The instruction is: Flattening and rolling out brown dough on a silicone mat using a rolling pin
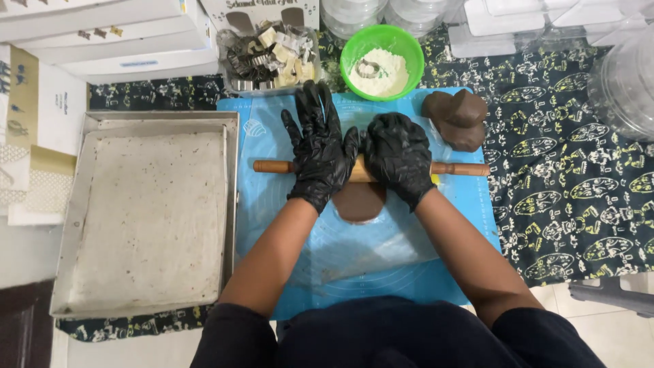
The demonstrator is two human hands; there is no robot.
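Both gloved hands are flat on the wooden rolling pin (371, 167), left hand (319, 151) and right hand (398, 157) pressing palms down, fingers spread rather than curled in a grip. Under the pin lies a brown dough sheet (359, 202), smooth, on the blue silicone mat (402, 272). Beyond the pin, a green bowl (402, 41) holds white flour and a metal cutter. Right of the bowl sits a lump of brown dough (458, 117); left of it, a clear box of cutters (272, 58). Left of the mat, a paper-lined metal tray (146, 218) rests on the patterned surface (572, 184).
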